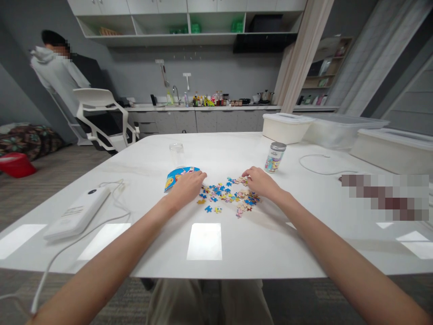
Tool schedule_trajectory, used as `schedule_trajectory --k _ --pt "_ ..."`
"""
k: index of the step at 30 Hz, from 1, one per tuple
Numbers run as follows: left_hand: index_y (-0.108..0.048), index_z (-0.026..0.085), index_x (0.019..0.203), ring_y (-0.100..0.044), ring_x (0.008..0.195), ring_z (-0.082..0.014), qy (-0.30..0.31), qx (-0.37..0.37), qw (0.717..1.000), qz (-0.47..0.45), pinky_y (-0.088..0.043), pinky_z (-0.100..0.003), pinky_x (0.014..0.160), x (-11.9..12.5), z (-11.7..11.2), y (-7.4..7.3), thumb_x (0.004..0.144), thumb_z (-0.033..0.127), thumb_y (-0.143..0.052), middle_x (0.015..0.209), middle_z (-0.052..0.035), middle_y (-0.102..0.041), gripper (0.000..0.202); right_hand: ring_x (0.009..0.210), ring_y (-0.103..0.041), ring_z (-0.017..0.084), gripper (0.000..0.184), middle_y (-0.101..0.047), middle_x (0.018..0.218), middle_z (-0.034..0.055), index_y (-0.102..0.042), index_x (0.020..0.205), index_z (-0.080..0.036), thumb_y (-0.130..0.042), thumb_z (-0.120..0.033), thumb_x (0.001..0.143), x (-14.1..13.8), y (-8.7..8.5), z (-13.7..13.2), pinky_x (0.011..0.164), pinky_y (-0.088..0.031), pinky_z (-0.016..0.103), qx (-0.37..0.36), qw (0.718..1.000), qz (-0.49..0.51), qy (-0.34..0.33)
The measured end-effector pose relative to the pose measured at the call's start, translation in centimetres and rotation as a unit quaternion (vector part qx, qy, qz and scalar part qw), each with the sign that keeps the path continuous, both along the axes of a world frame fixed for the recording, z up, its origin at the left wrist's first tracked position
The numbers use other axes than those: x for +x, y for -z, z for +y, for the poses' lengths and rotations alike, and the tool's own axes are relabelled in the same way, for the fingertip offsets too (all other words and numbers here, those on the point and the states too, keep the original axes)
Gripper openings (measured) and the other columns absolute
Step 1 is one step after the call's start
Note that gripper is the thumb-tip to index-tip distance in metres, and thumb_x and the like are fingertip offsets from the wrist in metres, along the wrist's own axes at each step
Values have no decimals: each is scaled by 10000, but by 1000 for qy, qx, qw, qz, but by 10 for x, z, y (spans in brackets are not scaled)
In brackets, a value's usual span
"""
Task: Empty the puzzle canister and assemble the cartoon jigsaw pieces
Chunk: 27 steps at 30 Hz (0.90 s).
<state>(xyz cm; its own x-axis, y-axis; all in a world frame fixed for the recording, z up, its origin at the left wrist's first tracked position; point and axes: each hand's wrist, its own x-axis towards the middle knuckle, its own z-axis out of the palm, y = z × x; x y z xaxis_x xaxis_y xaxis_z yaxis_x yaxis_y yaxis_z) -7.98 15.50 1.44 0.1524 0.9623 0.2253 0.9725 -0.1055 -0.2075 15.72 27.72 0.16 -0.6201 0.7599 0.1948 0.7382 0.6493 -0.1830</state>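
Observation:
Loose jigsaw puzzle pieces (225,194), many of them blue, pink or yellow, lie scattered between my two hands. My left hand (189,184) is at the left edge of the pile, fingers curled together; what they pinch, if anything, is hidden. Beside and partly behind that hand is a curved blue picture sheet (173,178) with cartoon figures. At the pile's right side, my right hand (260,180) has its fingers bent down onto the pieces, and its fingertips are too small to show what they grip.
Behind the pile stand a clear jar (177,153) and a printed can (275,157) with a silver lid. A white power bank (79,212) with cables lies at left. Storage boxes (287,128) line the back right, near a thin cable (313,172). A person (57,74) stands beyond a chair (98,101).

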Motion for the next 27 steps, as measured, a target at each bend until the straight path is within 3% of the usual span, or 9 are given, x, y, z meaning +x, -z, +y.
schedule_trajectory --k 7,16,22,27 --pt "-680 178 922 -677 880 -225 -32 -13 999 15 -488 -310 761 -15 1 -8 951 196 -406 960 -84 -721 276 1092 -576 229 309 -631 1160 130 -680 1140 -148 -469 -126 915 -1 8 0 966 -414 311 -1 999 -18 -34" --pt "-697 134 735 -686 745 -285 -96 -37 993 49 -468 -340 649 -9 -5 -5 919 253 -439 763 -151 -707 339 988 -608 237 338 -673 1122 108 -736 976 -183 -497 -10 811 8 10 9 830 -460 316 35 999 -16 -26" --pt "-698 108 742 -687 749 -302 -120 -10 991 57 -455 -370 664 -10 -6 -7 927 233 -406 777 -184 -701 367 996 -617 283 296 -683 1121 147 -741 945 -143 -501 -28 815 12 8 11 811 -467 353 44 999 -20 -8" --pt "-678 114 867 -670 874 -286 -78 20 995 56 -447 -371 738 -1 -6 -10 934 208 -394 898 -157 -706 305 1067 -613 259 308 -688 1162 117 -706 1075 -137 -470 -87 882 5 6 6 919 -455 357 44 998 -15 -46"
